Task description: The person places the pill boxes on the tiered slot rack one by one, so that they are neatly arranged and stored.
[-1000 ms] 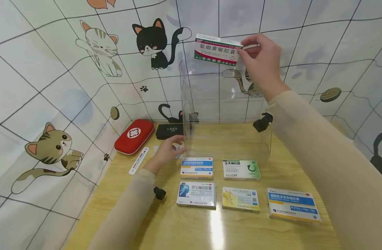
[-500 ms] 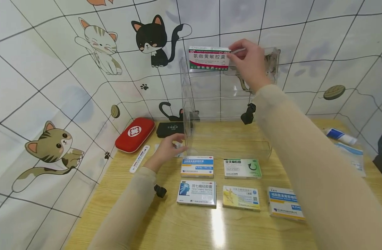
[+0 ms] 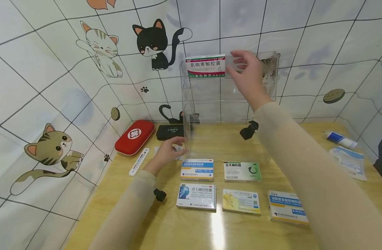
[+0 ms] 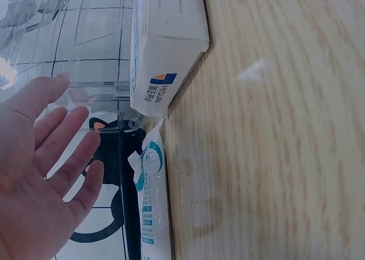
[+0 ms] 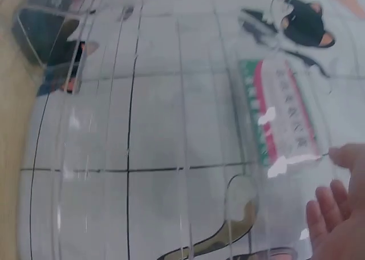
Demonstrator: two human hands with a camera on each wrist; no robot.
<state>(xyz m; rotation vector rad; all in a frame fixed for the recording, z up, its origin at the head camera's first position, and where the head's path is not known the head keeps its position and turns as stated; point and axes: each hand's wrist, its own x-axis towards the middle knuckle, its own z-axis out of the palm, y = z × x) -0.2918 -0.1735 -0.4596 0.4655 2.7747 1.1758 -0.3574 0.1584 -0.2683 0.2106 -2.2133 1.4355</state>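
Observation:
A white, green and red medicine box stands at the left of the top tier of a clear acrylic display rack. Just right of the box is my right hand, thumb and fingers parted with nothing between them. The right wrist view shows the same box through the clear plastic, a small gap from the thumb. My left hand is at the rack's lower left side, fingertips right at its edge. In the left wrist view this hand has its fingers spread beside the rack.
Several medicine boxes lie in front of the rack, among them a green-and-white one and a yellow one. Left of it are a red case, a black box and a white strip. A tube and a packet lie right.
My right hand has lowered the green-and-red medicine box leftward onto the rack's top tier and let go of it. The left hand has stayed at the rack's side.

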